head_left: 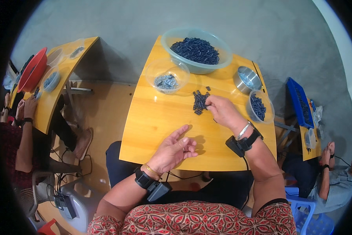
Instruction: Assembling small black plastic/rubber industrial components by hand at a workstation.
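A small heap of dark blue-black pieces [200, 102] lies on the yellow wooden table [152, 129], right at the fingertips of the right hand [223, 111]. That hand's fingers are bunched narrow over the heap's near edge, touching or pinching 1 piece; whether one is actually lifted I cannot tell. A few loose pieces sit just beyond the heap, away from the fingers.

The left hand [175, 149] rests palm-up near the table's front edge, well apart from the heap, fingers half curled and loosely spread, holding nothing that I can make out.

Beyond the right fingertips stands a large pale-green bowl [172, 39], heaped with the same dark pieces. To the left of the fingers a small clear bowl [154, 68] holds some greyish bits. To the right of the hand are a metal bowl [238, 84] with pale contents and a clear cup [249, 105] partly filled with dark pieces.

As a judgement, the sorting seems far from finished: the big bowl is very full, the receiving containers only partly so.

Other people work at neighbouring tables on either side.
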Demonstrator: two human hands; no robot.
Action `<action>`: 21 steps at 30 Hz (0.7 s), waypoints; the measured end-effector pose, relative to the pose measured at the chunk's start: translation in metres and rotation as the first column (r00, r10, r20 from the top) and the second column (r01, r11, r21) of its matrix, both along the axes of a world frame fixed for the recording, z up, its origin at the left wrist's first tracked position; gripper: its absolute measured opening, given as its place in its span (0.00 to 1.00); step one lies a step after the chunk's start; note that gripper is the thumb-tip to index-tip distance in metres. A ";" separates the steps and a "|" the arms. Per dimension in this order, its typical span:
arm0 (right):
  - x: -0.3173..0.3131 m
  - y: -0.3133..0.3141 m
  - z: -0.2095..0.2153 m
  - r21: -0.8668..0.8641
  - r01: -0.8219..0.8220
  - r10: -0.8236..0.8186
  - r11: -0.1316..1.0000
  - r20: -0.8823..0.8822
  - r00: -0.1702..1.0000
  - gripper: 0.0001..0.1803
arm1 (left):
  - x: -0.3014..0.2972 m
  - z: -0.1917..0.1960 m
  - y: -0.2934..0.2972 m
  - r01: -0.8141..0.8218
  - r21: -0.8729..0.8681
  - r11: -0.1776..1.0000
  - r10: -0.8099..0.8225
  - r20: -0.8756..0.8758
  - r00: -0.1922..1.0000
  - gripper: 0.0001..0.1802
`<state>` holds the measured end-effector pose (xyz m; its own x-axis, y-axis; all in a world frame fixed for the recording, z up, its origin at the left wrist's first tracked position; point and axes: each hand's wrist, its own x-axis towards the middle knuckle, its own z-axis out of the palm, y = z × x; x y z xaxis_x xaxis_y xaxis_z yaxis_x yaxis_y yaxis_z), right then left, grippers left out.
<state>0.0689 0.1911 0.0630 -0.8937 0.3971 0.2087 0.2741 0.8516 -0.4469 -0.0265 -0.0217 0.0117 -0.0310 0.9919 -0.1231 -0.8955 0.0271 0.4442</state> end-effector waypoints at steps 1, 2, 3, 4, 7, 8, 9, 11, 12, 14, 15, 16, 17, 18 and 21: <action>-0.002 -0.002 -0.001 -0.004 -0.043 0.042 0.999 -0.009 0.999 0.05 | 0.000 0.000 0.001 -0.002 -0.003 1.000 0.002 0.001 1.000 0.30; -0.003 -0.004 -0.004 -0.006 -0.044 0.044 0.999 -0.008 0.999 0.05 | 0.000 0.001 0.001 -0.004 -0.010 1.000 0.004 -0.001 1.000 0.31; -0.004 -0.006 -0.007 0.020 -0.064 0.064 0.998 0.006 0.998 0.06 | 0.000 0.002 0.001 -0.009 -0.017 1.000 0.008 -0.004 1.000 0.33; -0.004 -0.008 -0.009 0.047 -0.084 0.083 0.995 0.022 0.996 0.06 | 0.000 0.002 0.000 -0.013 -0.018 1.000 0.013 -0.004 1.000 0.33; 0.001 -0.014 -0.008 0.083 -0.071 0.063 0.994 0.098 0.993 0.07 | 0.000 0.001 0.000 -0.018 -0.016 1.000 0.018 0.004 1.000 0.34; 0.003 -0.014 -0.008 0.083 -0.075 0.067 0.994 0.098 0.993 0.07 | 0.000 0.002 0.000 -0.016 -0.016 1.000 0.016 0.010 1.000 0.35; 0.006 -0.013 -0.008 0.052 -0.060 0.057 0.997 0.065 0.996 0.07 | 0.000 0.002 0.000 -0.013 -0.016 1.000 0.013 0.015 1.000 0.35; 0.008 -0.011 -0.006 0.022 -0.048 0.047 0.999 0.031 0.998 0.07 | 0.000 0.003 0.000 -0.017 -0.013 1.000 0.018 0.015 1.000 0.35; 0.008 -0.011 -0.005 0.018 -0.012 0.012 1.000 0.009 1.000 0.07 | 0.000 0.003 -0.001 -0.019 -0.013 1.000 0.019 0.015 1.000 0.35; 0.006 -0.013 -0.004 0.012 0.021 -0.021 1.000 -0.015 1.000 0.07 | 0.000 0.002 -0.002 -0.018 -0.008 1.000 0.018 0.014 1.000 0.36; 0.004 -0.014 -0.004 0.017 0.007 -0.008 1.000 0.020 1.000 0.07 | 0.000 0.001 -0.001 -0.015 0.000 1.000 0.015 0.013 1.000 0.36; 0.002 -0.015 -0.003 0.020 -0.007 0.006 1.000 0.056 0.998 0.07 | 0.000 0.001 -0.001 -0.017 0.001 1.000 0.017 0.011 1.000 0.36; 0.001 -0.015 -0.003 0.021 -0.010 0.009 1.000 0.054 0.999 0.07 | 0.000 0.001 0.000 -0.014 -0.006 1.000 0.014 0.012 1.000 0.36; -0.001 -0.016 -0.004 0.043 -0.017 0.015 0.999 0.055 0.998 0.07 | 0.000 0.001 -0.001 -0.012 -0.017 1.000 0.012 0.013 1.000 0.37; -0.006 -0.020 -0.002 0.073 -0.028 0.022 0.997 0.085 0.996 0.06 | 0.001 0.007 0.000 -0.008 -0.030 1.000 0.008 0.006 1.000 0.37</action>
<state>0.0626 0.1712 0.0612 -0.9188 0.3608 0.1600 0.2863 0.8884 -0.3589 -0.0259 -0.0216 0.0183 -0.0385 0.9875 -0.1531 -0.8984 0.0329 0.4379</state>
